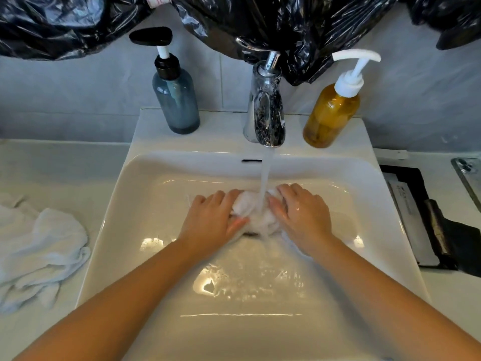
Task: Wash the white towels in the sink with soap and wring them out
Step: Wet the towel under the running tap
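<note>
Head view: white towel (247, 205) is a soaked, bunched-up wad, low in the sink (112, 230) basin over the drain, directly under the faucet (266, 110) stream. Left hand (212, 217) grips its left side, fingers curled over the top, thumb along the front edge. Right hand (303, 217) grips the right side, fingers curled over it. The wad sits between both palms, touching both. Towel heap (41, 246), white and crumpled, lies on the counter left of the sink, well apart from the hands.
</note>
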Motion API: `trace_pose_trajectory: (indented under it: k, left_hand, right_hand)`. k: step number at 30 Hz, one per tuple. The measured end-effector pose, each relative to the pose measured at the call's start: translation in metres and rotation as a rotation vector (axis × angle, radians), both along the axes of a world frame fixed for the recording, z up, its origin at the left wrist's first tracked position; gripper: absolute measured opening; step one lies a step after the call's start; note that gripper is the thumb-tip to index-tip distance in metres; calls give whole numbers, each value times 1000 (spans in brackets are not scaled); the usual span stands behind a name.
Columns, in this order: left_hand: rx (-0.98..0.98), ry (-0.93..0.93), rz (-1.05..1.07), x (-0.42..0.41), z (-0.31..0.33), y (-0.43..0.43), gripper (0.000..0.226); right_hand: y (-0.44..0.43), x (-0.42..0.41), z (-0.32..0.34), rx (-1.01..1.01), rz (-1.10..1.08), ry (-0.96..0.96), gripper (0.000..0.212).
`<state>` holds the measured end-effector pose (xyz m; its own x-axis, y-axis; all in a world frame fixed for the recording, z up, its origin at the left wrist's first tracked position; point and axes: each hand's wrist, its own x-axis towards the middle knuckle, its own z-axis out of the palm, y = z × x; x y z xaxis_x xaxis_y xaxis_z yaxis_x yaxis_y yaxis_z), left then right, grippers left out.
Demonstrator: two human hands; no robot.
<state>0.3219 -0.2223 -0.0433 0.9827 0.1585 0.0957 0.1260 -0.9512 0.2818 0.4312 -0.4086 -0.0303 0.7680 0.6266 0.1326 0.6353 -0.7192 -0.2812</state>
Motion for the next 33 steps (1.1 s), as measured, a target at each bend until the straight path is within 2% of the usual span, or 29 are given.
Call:
trace_pose_trajectory:
  k: [2,5,7,9,10,12,14,15,17,19,21,24,26,28,29,31,33]
  left_hand:
    - [-183,-14,112,10,13,1,49]
    - [-518,-40,71,16,28,11,47]
    - [-567,36,29,17,29,11,42]
    - [-468,94,45,13,21,9,42]
    - [-430,60,48,8,18,5,46]
    - [-371,-15,-19,2,11,-10,57]
    - [-258,30,-26,0,0,-27,60]
    - [-206,29,14,4,-4,-32,55]
    - [-134,-62,101,15,-4,-40,37]
    - [-148,-33,198,30,7,-41,34]
    - [-226,71,267,43,13,-34,39]
    - [-329,6,234,40,31,-18,57]
    - [-286,50,197,31,34,-3,53]
    - [-149,69,166,19,31,11,47]
    - [-84,-14,135,13,29,13,48]
    - [-105,-87,66,5,25,9,51]
    - [-180,45,41,6,19,-4,58]
  right_hand:
    - [1,7,5,114,-77,142,42]
    - [-5,19,16,323,-138,454,47]
    - [-14,21,25,285,-137,569,43]
    - [-23,16,25,181,-126,455,28]
    - [-25,10,24,155,-107,335,30]
    - [-21,-7,20,53,-11,120,45]
    - [-14,-19,9,-152,51,12,62]
    - [-12,-19,4,-213,51,-27,66]
    - [-6,-12,-1,-200,35,-147,57]
    - [4,-4,8,-150,3,-121,44]
    - [9,6,13,-111,-45,45,39]
    - [10,9,26,29,-27,265,41]
    - [9,7,32,140,18,370,34]
    - [2,2,31,151,29,365,36]
    - [-3,-1,29,117,16,322,41]
    - [-14,-11,20,-2,-24,251,51]
    - [-17,-20,7,-101,-26,147,59]
